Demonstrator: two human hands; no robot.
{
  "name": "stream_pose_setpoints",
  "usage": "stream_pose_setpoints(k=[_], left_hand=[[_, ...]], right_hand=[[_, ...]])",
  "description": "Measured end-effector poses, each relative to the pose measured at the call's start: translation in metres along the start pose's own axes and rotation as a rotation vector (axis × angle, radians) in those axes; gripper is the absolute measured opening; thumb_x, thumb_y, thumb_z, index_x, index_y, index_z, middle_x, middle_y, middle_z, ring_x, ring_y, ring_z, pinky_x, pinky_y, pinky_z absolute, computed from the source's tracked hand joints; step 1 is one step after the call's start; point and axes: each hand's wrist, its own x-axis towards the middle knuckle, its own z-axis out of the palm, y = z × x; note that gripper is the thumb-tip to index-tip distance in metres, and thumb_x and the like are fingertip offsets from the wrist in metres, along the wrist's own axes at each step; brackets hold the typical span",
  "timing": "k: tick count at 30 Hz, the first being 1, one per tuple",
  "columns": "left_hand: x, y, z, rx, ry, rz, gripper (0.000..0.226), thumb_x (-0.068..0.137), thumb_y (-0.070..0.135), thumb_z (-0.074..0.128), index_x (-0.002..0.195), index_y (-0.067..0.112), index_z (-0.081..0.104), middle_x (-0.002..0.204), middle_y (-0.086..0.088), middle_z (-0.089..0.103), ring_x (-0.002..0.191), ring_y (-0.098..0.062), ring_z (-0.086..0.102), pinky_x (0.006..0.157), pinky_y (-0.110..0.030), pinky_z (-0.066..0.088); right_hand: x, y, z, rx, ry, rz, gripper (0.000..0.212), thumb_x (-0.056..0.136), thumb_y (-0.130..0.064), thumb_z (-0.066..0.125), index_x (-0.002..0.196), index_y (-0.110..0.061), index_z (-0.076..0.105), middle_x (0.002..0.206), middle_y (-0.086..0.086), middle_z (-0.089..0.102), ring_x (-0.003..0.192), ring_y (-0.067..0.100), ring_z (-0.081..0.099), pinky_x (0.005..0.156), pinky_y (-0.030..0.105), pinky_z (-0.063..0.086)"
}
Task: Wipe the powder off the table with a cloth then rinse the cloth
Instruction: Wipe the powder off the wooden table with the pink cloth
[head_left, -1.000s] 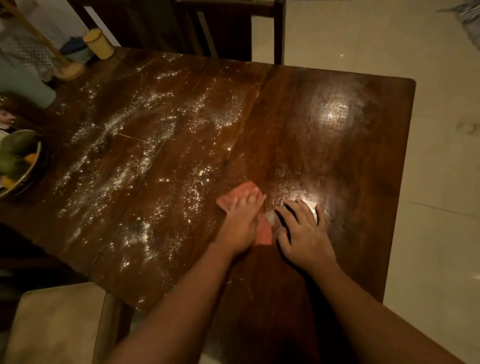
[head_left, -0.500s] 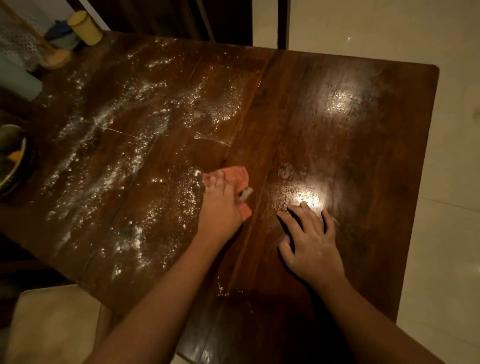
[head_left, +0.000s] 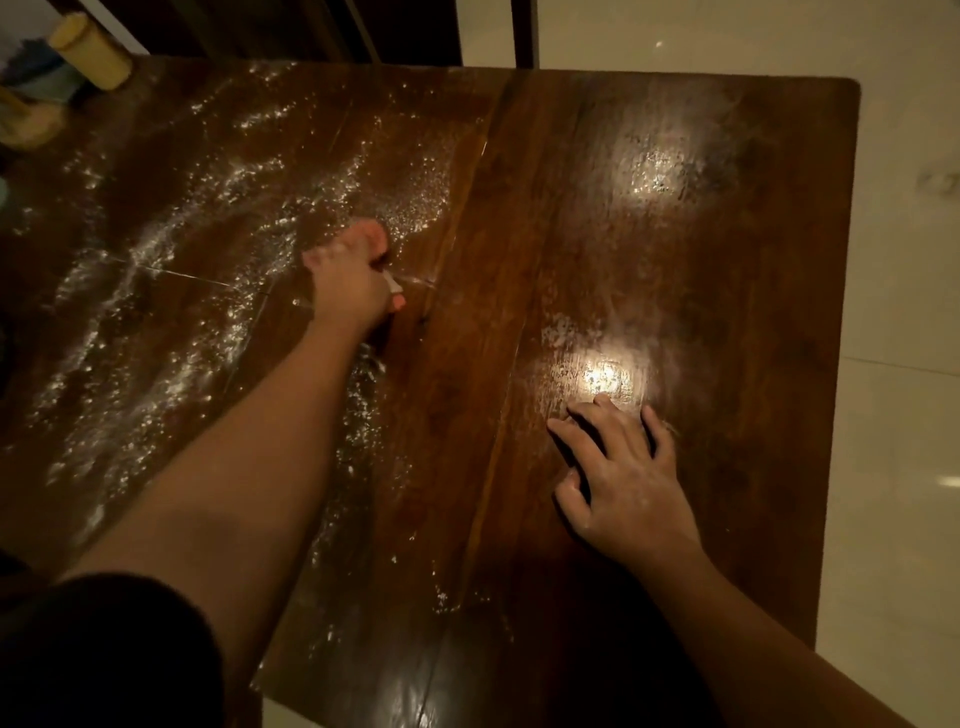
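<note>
At left and centre, powder (head_left: 156, 249) thick on counter (head_left: 727, 260). At centre, pressing cloth (head_left: 370, 235) flat under left grip (head_left: 348, 291), fingers uncurled. At lower right, bracing with right grip (head_left: 623, 483), splayed, empty. Risk of smearing powder with forearm (head_left: 249, 467) or pushing it overboard.

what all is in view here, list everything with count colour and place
table: one, dark brown wood, fills most of the view
powder: scattered patches, white, over the table's left half
cloth: one, pink, mostly hidden under the left hand
cylinder container: one, yellow, at the table's far left corner
round base: one, tan, near the container at the left edge
floor: pale tiles, right of the table
sleeve: one, dark, near left corner
left hand: one, presses on the cloth amid the powder
right hand: one, flat on the bare table, fingers spread
</note>
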Motion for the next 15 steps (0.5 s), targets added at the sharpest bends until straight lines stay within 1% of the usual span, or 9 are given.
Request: stream_pose_setpoints(k=[2, 3, 5, 7, 9, 10, 11, 13, 15], left_hand=[[-0.033, 0.016, 0.008, -0.053, -0.031, 0.185, 0.063, 0.092, 0.012, 0.045, 0.151, 0.030, 0.031, 0.157, -0.010, 0.029, 0.141, -0.034, 0.033, 0.112, -0.052, 0.036], [-0.055, 0.021, 0.013, -0.063, -0.066, 0.275, 0.062, 0.093, 0.014, 0.044, 0.150, 0.033, 0.032, 0.160, -0.004, 0.024, 0.146, -0.030, 0.026, 0.114, -0.049, 0.033], [-0.095, 0.015, 0.019, -0.058, -0.141, 0.457, 0.059, 0.093, 0.020, 0.042, 0.149, 0.036, 0.033, 0.162, 0.007, 0.017, 0.151, -0.022, 0.012, 0.117, -0.047, 0.026], [-0.119, -0.008, 0.018, -0.090, -0.229, 0.634, 0.056, 0.091, 0.024, 0.043, 0.146, 0.036, 0.040, 0.158, 0.011, 0.023, 0.150, -0.016, 0.014, 0.120, -0.046, 0.021], [-0.113, -0.037, 0.010, -0.072, -0.240, 0.724, 0.050, 0.090, 0.022, 0.050, 0.138, 0.036, 0.050, 0.152, 0.013, 0.036, 0.148, -0.014, 0.022, 0.122, -0.048, 0.017], [-0.101, -0.049, 0.005, -0.046, -0.198, 0.690, 0.049, 0.089, 0.020, 0.052, 0.135, 0.037, 0.052, 0.150, 0.015, 0.038, 0.148, -0.014, 0.024, 0.122, -0.050, 0.012], [-0.086, -0.059, 0.001, -0.008, -0.138, 0.616, 0.050, 0.090, 0.017, 0.053, 0.135, 0.038, 0.051, 0.150, 0.015, 0.038, 0.148, -0.015, 0.024, 0.122, -0.051, 0.007], [-0.049, -0.073, -0.009, 0.068, -0.030, 0.385, 0.054, 0.092, 0.013, 0.052, 0.141, 0.036, 0.045, 0.155, 0.009, 0.032, 0.149, -0.017, 0.019, 0.121, -0.053, -0.002], [-0.014, -0.078, -0.015, 0.100, 0.023, 0.212, 0.058, 0.094, 0.014, 0.048, 0.147, 0.033, 0.038, 0.159, -0.001, 0.029, 0.150, -0.024, 0.018, 0.120, -0.059, 0.002]], right_hand=[[-0.001, -0.001, 0.000, 0.001, 0.003, 0.005, 0.053, 0.086, -0.035, 0.054, 0.139, -0.030, 0.053, 0.146, -0.003, 0.046, 0.145, 0.019, 0.033, 0.121, 0.054, 0.012], [-0.001, -0.001, -0.001, -0.001, 0.003, 0.008, 0.053, 0.086, -0.035, 0.054, 0.139, -0.030, 0.053, 0.146, -0.004, 0.046, 0.145, 0.019, 0.034, 0.121, 0.054, 0.012], [0.000, -0.002, -0.001, 0.002, 0.003, 0.011, 0.053, 0.086, -0.035, 0.054, 0.138, -0.030, 0.054, 0.146, -0.004, 0.046, 0.145, 0.020, 0.034, 0.121, 0.054, 0.012], [0.000, -0.003, -0.003, -0.001, 0.002, 0.011, 0.052, 0.086, -0.036, 0.053, 0.138, -0.030, 0.054, 0.146, -0.003, 0.046, 0.145, 0.020, 0.034, 0.121, 0.053, 0.012], [0.000, -0.003, -0.003, -0.015, -0.010, 0.014, 0.052, 0.086, -0.036, 0.051, 0.138, -0.030, 0.053, 0.146, -0.004, 0.046, 0.145, 0.020, 0.035, 0.121, 0.053, 0.013], [0.000, -0.003, -0.003, -0.021, -0.018, 0.017, 0.052, 0.087, -0.037, 0.050, 0.138, -0.031, 0.053, 0.146, -0.004, 0.046, 0.145, 0.019, 0.035, 0.121, 0.053, 0.013], [0.000, -0.002, -0.003, -0.024, -0.026, 0.020, 0.052, 0.087, -0.037, 0.049, 0.139, -0.031, 0.052, 0.147, -0.005, 0.045, 0.145, 0.019, 0.035, 0.121, 0.053, 0.013], [0.001, -0.002, -0.003, -0.024, -0.037, 0.032, 0.053, 0.088, -0.039, 0.047, 0.140, -0.033, 0.051, 0.147, -0.006, 0.045, 0.143, 0.018, 0.037, 0.121, 0.053, 0.014], [0.001, -0.002, -0.002, -0.026, -0.029, 0.045, 0.053, 0.088, -0.039, 0.045, 0.140, -0.034, 0.051, 0.146, -0.008, 0.045, 0.141, 0.017, 0.038, 0.121, 0.053, 0.015]])
